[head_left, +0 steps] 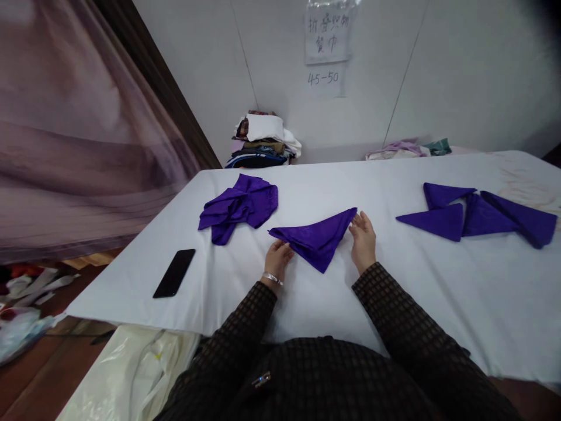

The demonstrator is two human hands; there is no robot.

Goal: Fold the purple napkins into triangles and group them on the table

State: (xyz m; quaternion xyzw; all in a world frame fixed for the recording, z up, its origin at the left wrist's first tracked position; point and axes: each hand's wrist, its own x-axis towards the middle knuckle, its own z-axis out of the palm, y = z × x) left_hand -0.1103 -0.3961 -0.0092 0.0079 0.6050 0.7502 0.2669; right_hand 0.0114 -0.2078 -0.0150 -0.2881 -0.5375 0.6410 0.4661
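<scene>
A purple cloth napkin [318,238] folded into a triangle lies on the white table [394,280] in front of me. My left hand [277,257] has its fingers curled on the napkin's left corner. At the napkin's right tip rests my right hand [363,241], its fingers stretched out and lying flat against the cloth's edge. A silver bracelet [272,279] circles my left wrist.
A loose heap of purple cloths [239,206] lies at the left. Several folded purple triangles [477,215] sit at the right. A black phone [174,272] lies near the table's left edge. Stacked clothes [263,140] stand against the wall. A white bag [131,374] is below left.
</scene>
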